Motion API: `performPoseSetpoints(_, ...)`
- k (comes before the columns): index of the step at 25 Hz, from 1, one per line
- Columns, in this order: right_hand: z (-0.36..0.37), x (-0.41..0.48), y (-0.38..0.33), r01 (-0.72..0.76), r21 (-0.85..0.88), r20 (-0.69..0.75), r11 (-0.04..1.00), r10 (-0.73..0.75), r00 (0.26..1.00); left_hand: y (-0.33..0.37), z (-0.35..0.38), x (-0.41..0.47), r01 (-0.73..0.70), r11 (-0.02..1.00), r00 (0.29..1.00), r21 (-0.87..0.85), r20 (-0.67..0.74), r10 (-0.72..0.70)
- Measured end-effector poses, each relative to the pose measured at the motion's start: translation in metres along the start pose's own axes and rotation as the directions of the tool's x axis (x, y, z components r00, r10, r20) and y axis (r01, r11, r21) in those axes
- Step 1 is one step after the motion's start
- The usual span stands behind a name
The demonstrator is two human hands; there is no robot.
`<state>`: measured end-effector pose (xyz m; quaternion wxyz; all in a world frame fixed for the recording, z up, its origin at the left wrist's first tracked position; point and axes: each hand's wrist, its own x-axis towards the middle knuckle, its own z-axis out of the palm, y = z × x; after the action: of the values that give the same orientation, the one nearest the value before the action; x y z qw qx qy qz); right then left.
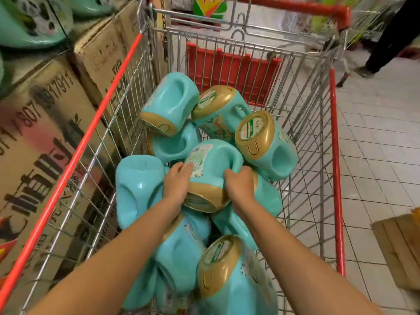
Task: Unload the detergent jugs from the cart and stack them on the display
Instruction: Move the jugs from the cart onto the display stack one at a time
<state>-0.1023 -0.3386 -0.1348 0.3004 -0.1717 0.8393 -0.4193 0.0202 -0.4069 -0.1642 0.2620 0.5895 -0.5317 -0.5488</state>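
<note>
Several turquoise detergent jugs with gold bases lie piled in a wire shopping cart (304, 123) with red rims. One jug (213, 164) lies on top in the middle of the pile, its gold base towards me. My left hand (176, 184) grips its left side, fingers curled over the label. My right hand (238, 185) grips its right side at the handle recess. Other jugs lie around it, such as one at the far left (170, 103) and one near me (229, 273).
Stacked cardboard boxes (45, 137) stand against the cart's left side, with turquoise jugs (27, 21) on top at the upper left. A tiled floor (375, 155) lies to the right. A wooden crate (402, 244) sits at the right edge. A person's legs (386, 42) stand at the far right.
</note>
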Motion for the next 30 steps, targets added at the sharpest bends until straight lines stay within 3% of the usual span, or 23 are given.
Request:
performPoseSetpoints(3,-0.014,-0.033,0.006,0.119,0.042,0.021,0.992,-0.120,0.993,-0.010,-0.012,-0.018,0.264,0.895,0.953,-0.361,0.241,-0.184)
performPoseSetpoints(6,-0.037,-0.068,0.011,0.187,0.129,0.019,0.974,-0.191,0.981,-0.009,-0.018,-0.046,0.421,0.842,0.871,-0.337,0.410,-0.271)
performPoseSetpoints(8,-0.060,-0.084,0.007,0.190,0.248,-0.041,0.950,-0.185,0.982,-0.004,-0.015,-0.070,0.408,0.852,0.871,-0.328,0.421,-0.255)
performPoseSetpoints(12,-0.097,-0.117,-0.001,0.162,0.485,-0.022,0.859,-0.173,0.985,0.009,-0.021,-0.117,0.341,0.768,0.908,-0.543,0.402,-0.120)
performPoseSetpoints(15,-0.107,-0.146,0.003,0.191,0.455,-0.070,0.870,-0.179,0.981,0.021,-0.038,-0.155,0.273,0.792,0.917,-0.546,0.397,-0.042)
performPoseSetpoints(17,-0.112,-0.165,0.006,0.256,0.484,-0.076,0.837,-0.251,0.965,0.026,-0.055,-0.178,0.239,0.829,0.918,-0.505,0.396,-0.024)
performPoseSetpoints(20,-0.124,-0.194,0.016,0.351,0.580,0.062,0.735,-0.469,0.881,0.031,-0.084,-0.200,0.219,0.833,0.924,-0.508,0.383,-0.009)
performPoseSetpoints(23,-0.144,-0.211,0.014,0.532,0.435,0.201,0.727,-0.654,0.729,0.039,-0.113,-0.209,0.290,0.832,0.902,-0.473,0.426,-0.072)
performPoseSetpoints(26,-0.154,-0.217,0.002,0.804,0.103,0.244,0.586,-0.798,0.550,0.046,-0.137,-0.219,0.344,0.867,0.854,-0.360,0.503,-0.130)
performPoseSetpoints(30,-0.158,-0.217,-0.013,0.875,-0.083,0.119,0.478,-0.867,0.484,0.048,-0.161,-0.226,0.178,0.947,0.869,-0.268,0.494,-0.024)
